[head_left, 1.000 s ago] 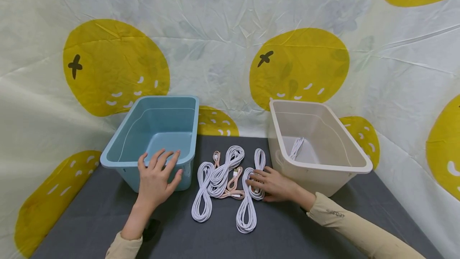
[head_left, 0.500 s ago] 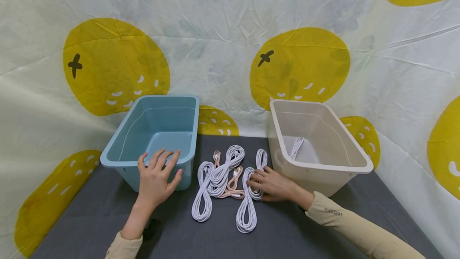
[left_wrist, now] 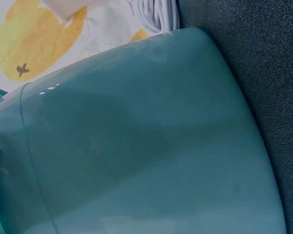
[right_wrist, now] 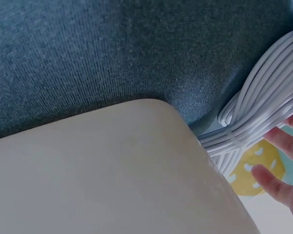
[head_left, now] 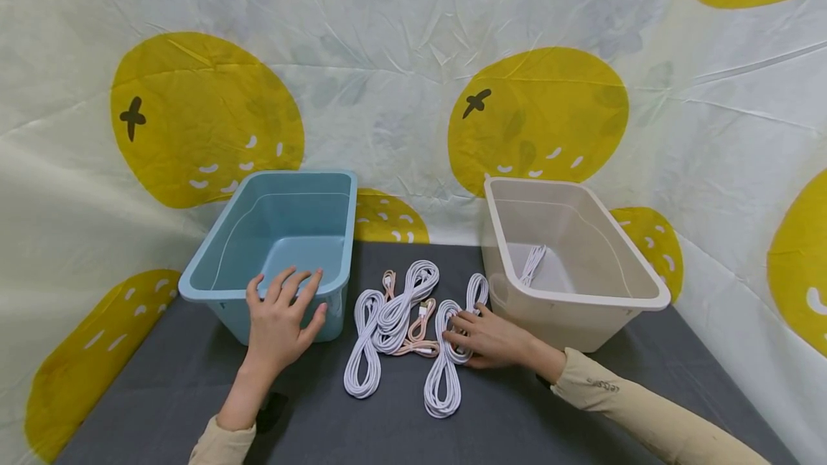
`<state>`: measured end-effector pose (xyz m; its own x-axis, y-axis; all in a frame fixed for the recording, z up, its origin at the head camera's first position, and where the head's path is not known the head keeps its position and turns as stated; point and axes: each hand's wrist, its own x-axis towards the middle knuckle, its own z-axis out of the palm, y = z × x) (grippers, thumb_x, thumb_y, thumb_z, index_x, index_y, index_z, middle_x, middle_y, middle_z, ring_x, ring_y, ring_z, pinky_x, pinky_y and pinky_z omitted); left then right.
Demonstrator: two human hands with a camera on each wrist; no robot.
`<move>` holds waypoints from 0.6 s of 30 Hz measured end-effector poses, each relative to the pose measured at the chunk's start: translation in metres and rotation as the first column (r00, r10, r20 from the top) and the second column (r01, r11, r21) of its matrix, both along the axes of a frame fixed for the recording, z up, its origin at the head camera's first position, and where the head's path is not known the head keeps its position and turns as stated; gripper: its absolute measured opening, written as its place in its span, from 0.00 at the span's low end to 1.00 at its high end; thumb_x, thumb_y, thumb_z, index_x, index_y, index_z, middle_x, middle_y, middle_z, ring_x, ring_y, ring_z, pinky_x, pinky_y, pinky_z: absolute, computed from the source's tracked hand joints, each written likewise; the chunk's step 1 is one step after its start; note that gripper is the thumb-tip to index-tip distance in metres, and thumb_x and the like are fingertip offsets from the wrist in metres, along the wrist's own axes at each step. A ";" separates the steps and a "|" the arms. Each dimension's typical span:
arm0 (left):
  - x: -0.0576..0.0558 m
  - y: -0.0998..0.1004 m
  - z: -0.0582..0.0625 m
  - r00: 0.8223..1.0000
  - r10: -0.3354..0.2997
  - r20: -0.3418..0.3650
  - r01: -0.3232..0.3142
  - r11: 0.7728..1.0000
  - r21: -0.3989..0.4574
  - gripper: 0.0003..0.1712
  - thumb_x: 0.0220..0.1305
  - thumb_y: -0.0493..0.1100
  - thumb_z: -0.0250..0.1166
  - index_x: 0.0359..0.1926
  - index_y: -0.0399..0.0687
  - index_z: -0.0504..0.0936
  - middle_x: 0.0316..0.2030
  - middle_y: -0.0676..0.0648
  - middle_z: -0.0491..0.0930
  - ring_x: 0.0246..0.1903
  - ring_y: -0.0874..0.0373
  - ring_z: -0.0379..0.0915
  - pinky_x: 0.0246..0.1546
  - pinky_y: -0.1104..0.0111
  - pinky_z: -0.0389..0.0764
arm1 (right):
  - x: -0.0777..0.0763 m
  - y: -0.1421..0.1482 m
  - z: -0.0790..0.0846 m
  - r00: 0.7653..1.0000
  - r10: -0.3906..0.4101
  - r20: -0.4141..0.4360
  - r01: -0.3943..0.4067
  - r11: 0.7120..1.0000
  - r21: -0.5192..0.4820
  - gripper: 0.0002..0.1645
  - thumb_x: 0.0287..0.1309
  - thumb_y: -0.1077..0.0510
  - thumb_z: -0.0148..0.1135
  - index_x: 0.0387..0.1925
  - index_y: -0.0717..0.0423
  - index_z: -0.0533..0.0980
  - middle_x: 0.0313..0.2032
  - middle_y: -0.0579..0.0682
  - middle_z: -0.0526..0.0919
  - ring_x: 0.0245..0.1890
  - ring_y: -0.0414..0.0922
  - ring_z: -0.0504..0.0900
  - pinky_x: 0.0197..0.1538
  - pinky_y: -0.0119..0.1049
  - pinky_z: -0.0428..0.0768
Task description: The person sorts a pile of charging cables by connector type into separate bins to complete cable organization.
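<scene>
My right hand [head_left: 494, 338] grips a bundled white cable [head_left: 477, 287] beside the beige bin. In the right wrist view its fingers curl round the thick white loops, which are tied at the middle. Another coiled white cable [head_left: 442, 390] lies right at the fingertips and overlaps the held one. My left hand [head_left: 281, 321] has its spread fingertips at the near rim of the blue bin [head_left: 222, 296], thumb apart, holding nothing. Only the bin's wall fills most of the left wrist view.
Between the bins lie two white cables, one at left [head_left: 363, 375] and one farther back [head_left: 410, 300], with several small pink cables [head_left: 420, 348]. The beige bin [head_left: 549, 318] holds a white cable [head_left: 533, 264]. A lemon-printed cloth [head_left: 375, 113] hangs behind the dark tabletop [head_left: 362, 436].
The far loop of the white cable under my right hand has shifted right and slightly nearer, toward the beige bin. My left hand has stayed at the blue rim.
</scene>
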<state>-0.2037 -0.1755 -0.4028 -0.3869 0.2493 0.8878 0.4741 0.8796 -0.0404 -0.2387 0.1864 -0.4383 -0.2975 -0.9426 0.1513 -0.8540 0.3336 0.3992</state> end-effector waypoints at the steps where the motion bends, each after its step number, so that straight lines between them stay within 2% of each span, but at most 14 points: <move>1: 0.000 0.000 0.000 1.000 0.000 0.000 0.000 1.000 0.000 0.28 0.62 0.58 0.43 0.48 0.47 0.78 0.39 0.41 0.78 0.46 0.43 0.70 0.49 0.41 0.54 | 0.001 0.000 0.000 1.000 0.003 -0.001 -0.003 1.000 -0.002 0.32 0.39 0.41 0.62 0.50 0.46 0.72 0.41 0.48 0.75 0.43 0.46 0.74 0.40 0.48 0.72; 6: 0.000 0.000 -0.001 1.000 -0.001 -0.003 0.001 1.000 0.005 0.27 0.61 0.58 0.43 0.48 0.47 0.79 0.39 0.41 0.78 0.46 0.43 0.70 0.49 0.41 0.54 | 0.004 -0.002 -0.001 1.000 0.019 -0.007 -0.019 1.000 -0.008 0.32 0.41 0.39 0.60 0.50 0.45 0.71 0.40 0.47 0.74 0.41 0.44 0.73 0.41 0.45 0.70; 11: 0.000 -0.001 -0.001 1.000 -0.003 -0.005 0.003 1.000 0.008 0.27 0.61 0.57 0.43 0.48 0.47 0.79 0.39 0.41 0.78 0.46 0.43 0.70 0.48 0.40 0.54 | 0.010 -0.009 0.001 0.998 0.063 0.022 -0.063 0.998 -0.018 0.31 0.42 0.38 0.58 0.49 0.44 0.70 0.37 0.45 0.73 0.39 0.42 0.72 0.41 0.43 0.70; 18: -0.001 0.000 -0.001 1.000 -0.001 -0.015 0.002 1.000 0.005 0.27 0.61 0.57 0.43 0.48 0.47 0.79 0.39 0.41 0.78 0.46 0.43 0.70 0.48 0.40 0.54 | 0.017 -0.017 0.006 0.995 0.092 0.029 -0.092 0.996 -0.011 0.31 0.39 0.37 0.58 0.48 0.43 0.71 0.36 0.45 0.72 0.38 0.42 0.71 0.42 0.43 0.72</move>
<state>-0.2050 -0.1758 -0.4040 -0.3729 0.2457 0.8948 0.4747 0.8790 -0.0435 -0.2222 0.1694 -0.4325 -0.2140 -0.9648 0.1531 -0.8925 0.2568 0.3707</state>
